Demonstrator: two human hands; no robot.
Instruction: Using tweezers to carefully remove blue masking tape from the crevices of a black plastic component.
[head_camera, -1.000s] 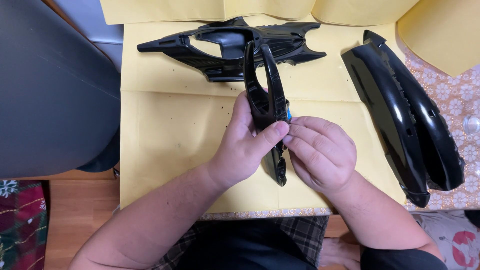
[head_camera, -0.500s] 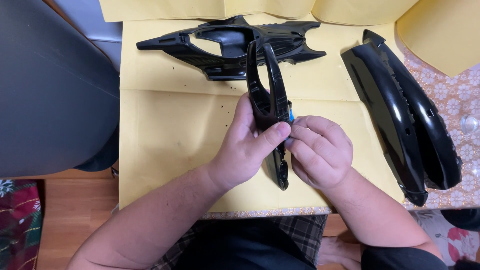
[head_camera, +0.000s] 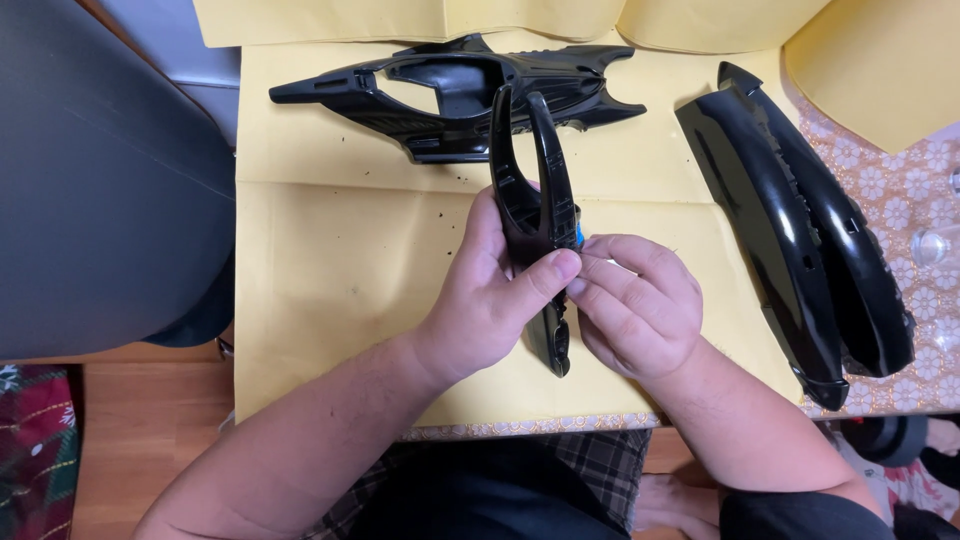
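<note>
My left hand (head_camera: 490, 300) grips a slim black forked plastic part (head_camera: 535, 190) and holds it upright over yellow paper (head_camera: 340, 250). Its thumb presses across the part's middle. My right hand (head_camera: 635, 305) is curled against the part's right side, fingertips pinching something small with a bit of blue and white showing; I cannot make out what it is. The part's lower tip (head_camera: 558, 350) sticks out below both hands.
A wide black plastic shell (head_camera: 450, 95) lies at the back of the paper. Two long curved black panels (head_camera: 800, 220) lie to the right, partly on a flower-patterned cloth (head_camera: 900, 180). A dark chair back (head_camera: 100, 180) fills the left side. More yellow sheets lie at the top.
Both hands keep hold of the forked part in nearly the same place; only a slight shift of the view.
</note>
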